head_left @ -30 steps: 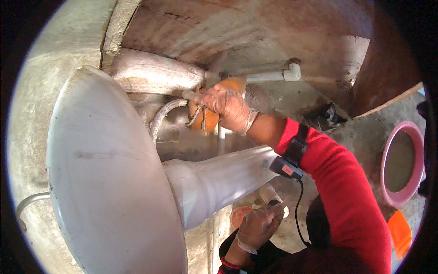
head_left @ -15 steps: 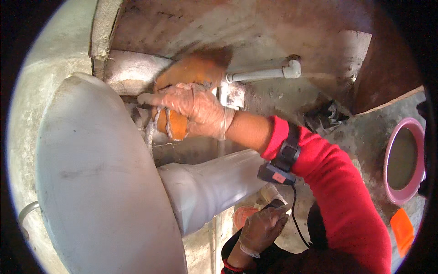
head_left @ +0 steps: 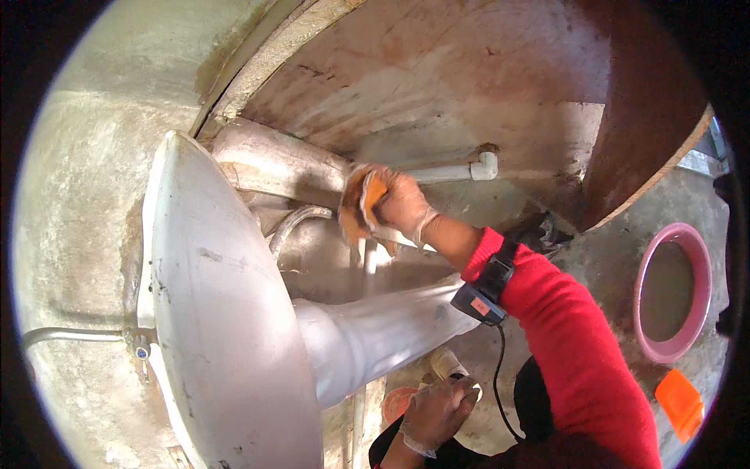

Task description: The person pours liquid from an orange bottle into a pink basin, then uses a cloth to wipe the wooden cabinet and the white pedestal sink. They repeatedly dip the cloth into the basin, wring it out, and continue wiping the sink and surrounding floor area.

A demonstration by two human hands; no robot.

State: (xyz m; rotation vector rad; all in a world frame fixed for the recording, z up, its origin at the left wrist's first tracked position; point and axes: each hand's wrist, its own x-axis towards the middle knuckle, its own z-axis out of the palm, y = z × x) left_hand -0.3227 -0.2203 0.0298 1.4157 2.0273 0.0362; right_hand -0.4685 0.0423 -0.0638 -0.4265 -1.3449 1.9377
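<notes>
One cloth (head_left: 373, 193), perhaps — in right hand (head_left: 403, 205)

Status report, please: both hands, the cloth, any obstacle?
Right hand gripping orange cloth, near white elbow pipe. Left hand lower, grip unclear. White pedestal between hands.

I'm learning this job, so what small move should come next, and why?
Probably bring the orange cloth to the white pipe elbow: the right hand grips the cloth, and dark brown marks show around the elbow.
</notes>
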